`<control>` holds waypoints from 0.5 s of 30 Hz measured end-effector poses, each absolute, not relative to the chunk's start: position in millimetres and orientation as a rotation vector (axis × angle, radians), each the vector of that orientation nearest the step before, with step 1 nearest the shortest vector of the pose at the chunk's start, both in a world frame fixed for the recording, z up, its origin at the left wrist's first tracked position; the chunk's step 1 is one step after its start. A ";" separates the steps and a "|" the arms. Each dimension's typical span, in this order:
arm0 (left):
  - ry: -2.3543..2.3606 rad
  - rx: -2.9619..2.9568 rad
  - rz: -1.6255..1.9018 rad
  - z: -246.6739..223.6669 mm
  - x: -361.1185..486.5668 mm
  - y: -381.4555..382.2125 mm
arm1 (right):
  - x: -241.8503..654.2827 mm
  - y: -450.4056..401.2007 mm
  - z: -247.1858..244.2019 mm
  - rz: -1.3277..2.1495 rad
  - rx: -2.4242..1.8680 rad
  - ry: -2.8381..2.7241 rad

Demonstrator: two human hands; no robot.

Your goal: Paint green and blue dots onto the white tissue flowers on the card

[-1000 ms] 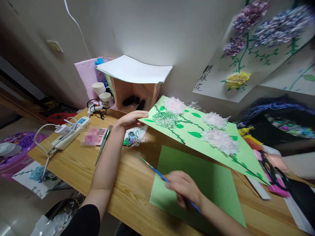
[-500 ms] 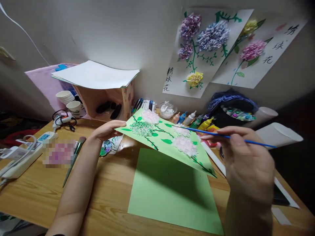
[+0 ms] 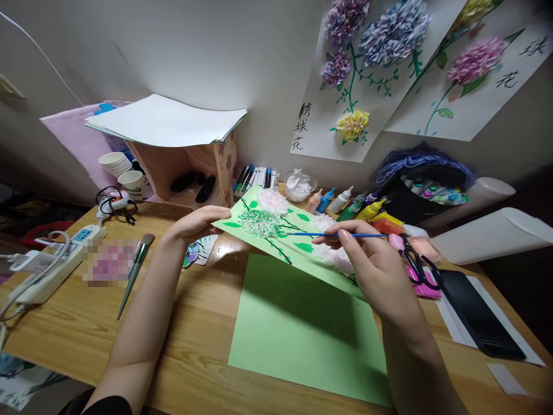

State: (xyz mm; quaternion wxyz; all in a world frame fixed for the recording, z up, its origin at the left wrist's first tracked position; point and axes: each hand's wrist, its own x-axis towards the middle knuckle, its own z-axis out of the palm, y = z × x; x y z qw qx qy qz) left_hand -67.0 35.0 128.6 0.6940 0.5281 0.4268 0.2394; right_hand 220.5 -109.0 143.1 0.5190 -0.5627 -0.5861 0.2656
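Observation:
My left hand (image 3: pixel 201 223) grips the far left corner of a light green sheet (image 3: pixel 242 233), which is held tilted above the table. White paper flowers (image 3: pixel 273 202), painted leaves and dark stems cover the sheet; one flower (image 3: pixel 259 222) is dabbed with green. In my right hand (image 3: pixel 367 253) a thin blue paintbrush (image 3: pixel 319 234) is pinched between thumb and fingers. Its tip is over the sheet, close to the green-dabbed flower; whether it touches I cannot tell. My right hand hides part of the sheet's right side. Below lies a plain green sheet (image 3: pixel 302 334) on the table.
Paint bottles (image 3: pixel 341 200), markers (image 3: pixel 254 177) and a bowl of white scraps (image 3: pixel 298 184) line the back. Scissors (image 3: pixel 417 262) and a phone (image 3: pixel 481 314) lie right. A power strip (image 3: pixel 64 268) and a large makeup brush (image 3: pixel 136 274) are left. Flower pictures (image 3: pixel 341 104) hang on the wall.
My right hand has moved left and down over the sheet, bringing the brush tip from the right-hand flowers toward the green-dabbed one. The camera view has shifted slightly; my left hand keeps its hold.

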 end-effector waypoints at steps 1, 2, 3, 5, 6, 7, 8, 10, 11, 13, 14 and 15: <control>0.957 1.175 0.536 129.0 -66.8 34.8 | 220.1 -108.9 143.0 0.633 -1.354 -1.408; 0.963 1.171 0.536 129.1 -66.7 34.6 | 219.8 -109.0 142.9 0.629 -1.355 -1.411; 0.969 1.169 0.536 129.2 -66.8 34.6 | 219.6 -109.1 143.0 0.625 -1.355 -1.414; 0.969 1.170 0.530 129.0 -67.2 34.6 | 219.3 -109.2 143.1 0.618 -1.349 -1.418; 0.970 1.170 0.531 128.9 -67.5 34.8 | 219.2 -109.1 143.0 0.616 -1.343 -1.420; 0.972 1.170 0.533 128.8 -67.8 34.9 | 219.3 -109.0 142.8 0.613 -1.340 -1.421; 0.972 1.173 0.532 128.6 -68.1 35.1 | 219.4 -108.8 142.5 0.609 -1.340 -1.424; 0.967 1.184 0.525 128.4 -68.7 35.4 | 220.0 -108.4 141.4 0.607 -1.346 -1.434; 0.962 1.192 0.522 128.4 -69.0 35.5 | 220.3 -108.3 140.8 0.610 -1.352 -1.439; 0.955 1.202 0.521 128.3 -69.3 35.5 | 221.1 -108.5 140.1 0.618 -1.366 -1.440; 0.955 1.204 0.523 128.3 -69.4 35.4 | 221.5 -108.8 140.3 0.620 -1.371 -1.436; 0.958 1.204 0.523 128.4 -69.3 35.2 | 221.7 -109.2 140.9 0.624 -1.379 -1.432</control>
